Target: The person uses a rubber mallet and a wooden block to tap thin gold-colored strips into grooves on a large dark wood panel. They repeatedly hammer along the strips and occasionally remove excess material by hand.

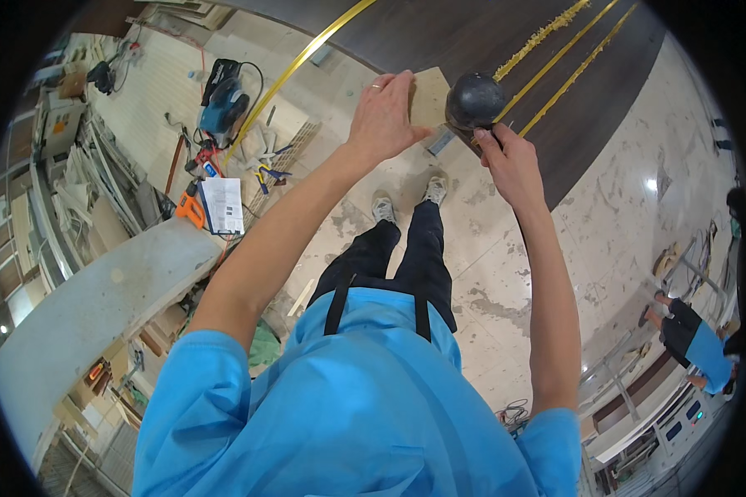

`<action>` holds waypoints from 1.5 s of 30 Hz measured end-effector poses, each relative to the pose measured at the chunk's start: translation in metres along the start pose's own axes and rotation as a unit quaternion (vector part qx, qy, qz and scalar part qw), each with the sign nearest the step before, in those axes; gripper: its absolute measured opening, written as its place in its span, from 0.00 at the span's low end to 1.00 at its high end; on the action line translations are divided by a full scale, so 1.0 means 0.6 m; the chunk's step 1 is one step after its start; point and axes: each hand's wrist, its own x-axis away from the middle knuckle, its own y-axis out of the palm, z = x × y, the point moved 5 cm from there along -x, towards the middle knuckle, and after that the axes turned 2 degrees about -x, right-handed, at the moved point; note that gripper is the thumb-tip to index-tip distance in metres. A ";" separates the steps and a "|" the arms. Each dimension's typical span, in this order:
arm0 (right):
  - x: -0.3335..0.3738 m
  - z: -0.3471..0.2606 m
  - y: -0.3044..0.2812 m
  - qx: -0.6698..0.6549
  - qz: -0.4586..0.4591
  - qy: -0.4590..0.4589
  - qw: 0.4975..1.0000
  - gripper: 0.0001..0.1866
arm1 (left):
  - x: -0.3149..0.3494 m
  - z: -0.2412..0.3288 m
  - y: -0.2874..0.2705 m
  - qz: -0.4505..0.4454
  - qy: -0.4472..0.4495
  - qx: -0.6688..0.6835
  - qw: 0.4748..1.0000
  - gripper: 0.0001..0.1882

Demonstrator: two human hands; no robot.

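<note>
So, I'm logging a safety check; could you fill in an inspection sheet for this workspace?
Surface: dark board bearing yellow strips, at least one ragged-edged.
Things in hand: light wooden block; mallet with round black head.
Clutter: blue power tool, orange tool, clipboard, hand tools, all at left.
Hands: left hand grips the block; right hand holds the mallet.
Cables: black cable beside the blue power tool.
Surroundings: stained tiled floor; another person at right.
</note>
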 end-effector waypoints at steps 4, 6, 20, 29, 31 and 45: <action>0.017 -0.030 -0.006 -0.043 0.042 -0.015 0.998 0.19 | -0.001 -0.002 -0.004 0.012 0.008 -0.002 1.000 0.54; 0.022 -0.032 0.000 -0.068 0.062 -0.023 0.996 0.18 | 0.002 -0.004 -0.007 0.019 0.018 -0.004 1.000 0.53; 0.020 -0.006 -0.026 -0.159 0.114 0.048 0.979 0.19 | -0.069 -0.012 -0.013 -0.051 0.166 0.006 0.985 0.53; 0.047 0.018 -0.032 -0.232 0.128 -0.001 0.964 0.17 | -0.165 -0.008 0.003 -0.189 0.296 -0.008 0.936 0.56; 0.057 0.006 -0.021 -0.219 0.147 -0.009 0.964 0.16 | -0.169 -0.011 0.005 -0.201 0.278 -0.011 0.939 0.56; 0.060 -0.041 0.086 -0.207 0.307 0.080 0.926 0.16 | -0.205 -0.027 0.026 -0.178 0.384 0.040 0.905 0.54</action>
